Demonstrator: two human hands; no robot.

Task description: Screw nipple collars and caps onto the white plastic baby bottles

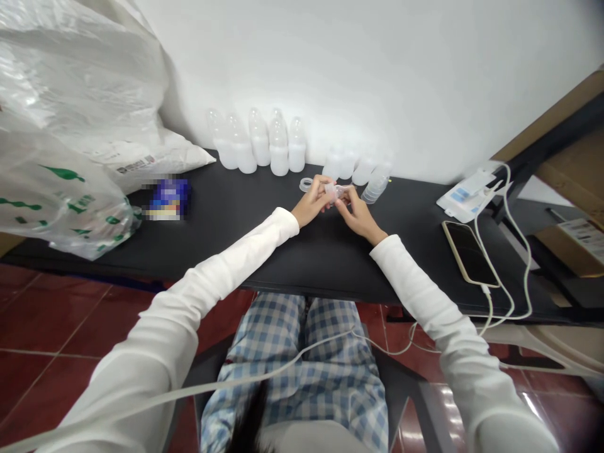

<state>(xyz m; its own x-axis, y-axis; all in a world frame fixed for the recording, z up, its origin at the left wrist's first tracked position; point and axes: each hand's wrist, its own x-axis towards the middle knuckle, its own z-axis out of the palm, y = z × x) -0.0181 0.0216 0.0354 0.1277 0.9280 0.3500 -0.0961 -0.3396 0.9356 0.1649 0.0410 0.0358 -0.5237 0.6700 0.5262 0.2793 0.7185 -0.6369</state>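
My left hand (314,201) and my right hand (355,209) meet over the table, fingers closed around a small translucent bottle part (334,190). Its exact shape is partly covered by the fingers; it looks like a collar or teat. Just left of my left fingertips lies a white ring (306,184). Behind the hands, against the wall, stand several white bottles without domed covers (346,167). A clear ribbed bottle (376,184) leans beside them, right of my right hand. Farther left, several white baby bottles (278,148) with clear domed caps stand upright in a group.
Large plastic bags (80,94) and a blurred blue packet (170,198) occupy the left of the black table (226,220). On the right are a power strip (467,195), a charging phone (469,253), loose white cables (523,251) and cardboard boxes (569,170). Another cable crosses my lap.
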